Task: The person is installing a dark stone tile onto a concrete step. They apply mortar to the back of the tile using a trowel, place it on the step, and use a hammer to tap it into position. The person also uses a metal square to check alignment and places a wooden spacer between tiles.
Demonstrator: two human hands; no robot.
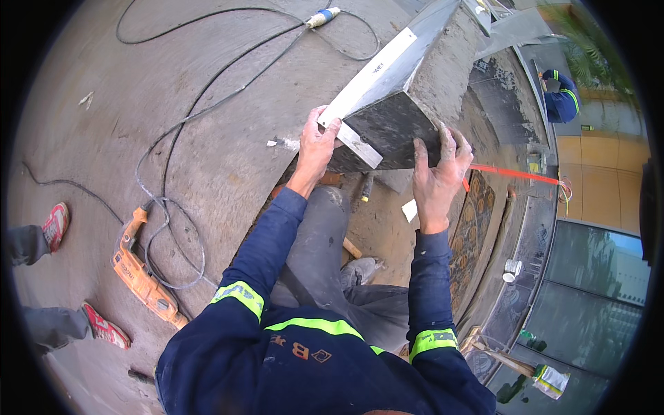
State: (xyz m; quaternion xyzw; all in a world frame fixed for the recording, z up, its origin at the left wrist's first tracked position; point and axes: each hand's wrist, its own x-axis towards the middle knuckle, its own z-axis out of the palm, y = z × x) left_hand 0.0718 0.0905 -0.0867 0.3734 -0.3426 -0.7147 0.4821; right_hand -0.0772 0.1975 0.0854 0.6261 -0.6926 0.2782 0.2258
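Observation:
In front of me is a stone block or cladding corner with a smooth dark end face and a rough, mortar-smeared side. A try square with a long white blade and a short metal stock lies against its upper left corner. My left hand pinches the square where blade and stock meet. My right hand grips the right edge of the dark stone, thumb on the near face and fingers curled at the edge. What lies behind those fingers is hidden.
An orange power tool with its cable lies on the left floor near another person's red shoes. A blue-white plug connector is at the top. A red strap runs right. A hammer lies lower right; another worker is farther off.

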